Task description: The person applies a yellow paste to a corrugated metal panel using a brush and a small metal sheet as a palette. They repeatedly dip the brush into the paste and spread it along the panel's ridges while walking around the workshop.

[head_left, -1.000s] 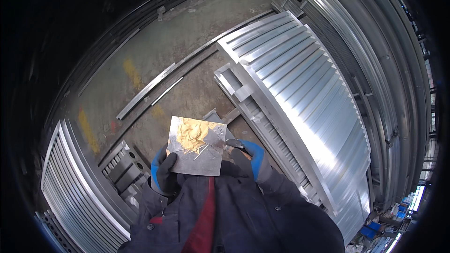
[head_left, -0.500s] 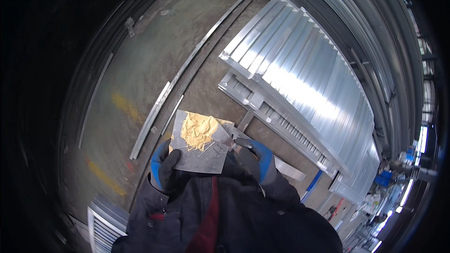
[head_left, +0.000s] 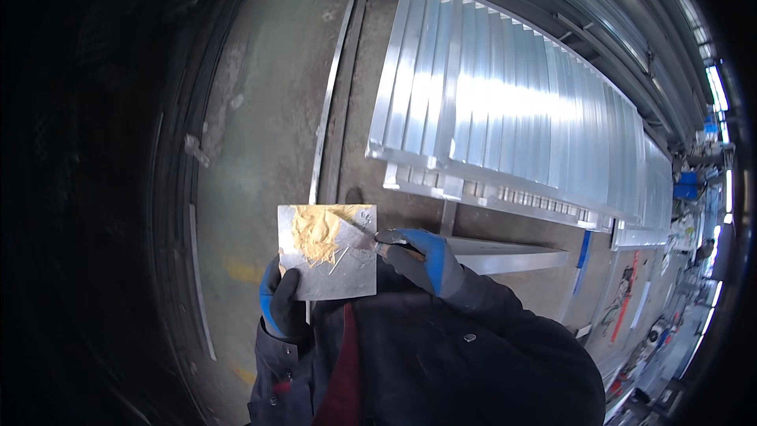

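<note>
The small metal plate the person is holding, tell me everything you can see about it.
The small square grey metal plate looks flat, thin and dull, held roughly level in front of the dark jacket. A yellowish, fibrous smear covers its upper left part, with a few pale strands trailing toward the middle. The left hand, in a blue and black glove, grips its lower left edge. The gloved right hand presses a thin tool to its top right.
</note>
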Available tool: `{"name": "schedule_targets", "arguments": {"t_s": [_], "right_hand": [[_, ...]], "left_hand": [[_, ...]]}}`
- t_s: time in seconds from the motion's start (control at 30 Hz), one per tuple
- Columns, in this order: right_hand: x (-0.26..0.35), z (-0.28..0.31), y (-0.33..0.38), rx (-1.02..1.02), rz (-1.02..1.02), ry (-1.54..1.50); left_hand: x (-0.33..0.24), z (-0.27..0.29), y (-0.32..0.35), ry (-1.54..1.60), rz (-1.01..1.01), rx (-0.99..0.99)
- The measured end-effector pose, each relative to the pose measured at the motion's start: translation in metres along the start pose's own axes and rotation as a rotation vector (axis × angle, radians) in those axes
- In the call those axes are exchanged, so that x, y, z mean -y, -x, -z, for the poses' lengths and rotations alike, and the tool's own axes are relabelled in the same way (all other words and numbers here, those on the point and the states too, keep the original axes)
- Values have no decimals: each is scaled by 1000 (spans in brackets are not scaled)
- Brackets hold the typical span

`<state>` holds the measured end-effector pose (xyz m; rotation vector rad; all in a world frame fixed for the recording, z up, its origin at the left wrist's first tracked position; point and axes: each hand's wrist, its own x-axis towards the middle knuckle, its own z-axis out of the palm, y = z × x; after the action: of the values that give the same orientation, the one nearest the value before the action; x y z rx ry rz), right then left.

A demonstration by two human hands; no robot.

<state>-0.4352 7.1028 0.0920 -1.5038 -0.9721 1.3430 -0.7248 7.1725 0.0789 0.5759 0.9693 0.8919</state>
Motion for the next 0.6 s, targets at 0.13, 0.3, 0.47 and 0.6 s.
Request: {"name": "schedule_targets", "arguments": {"t_s": [0.13,0.3,0.47,0.6], "right_hand": [[26,21,-108,-58,104,15],[55,46,-199,-167,155,98],[63,73,-267,-326,122,-3],[58,82,-329,-487,57,-54]], "left_hand": [[-46,-20,-106,-70,-26,-22],[-90,-56,-212,-132,32,84],[-117,-105,-323,-99,177,177],[-140,-127,-423,-193,333,217]]}}
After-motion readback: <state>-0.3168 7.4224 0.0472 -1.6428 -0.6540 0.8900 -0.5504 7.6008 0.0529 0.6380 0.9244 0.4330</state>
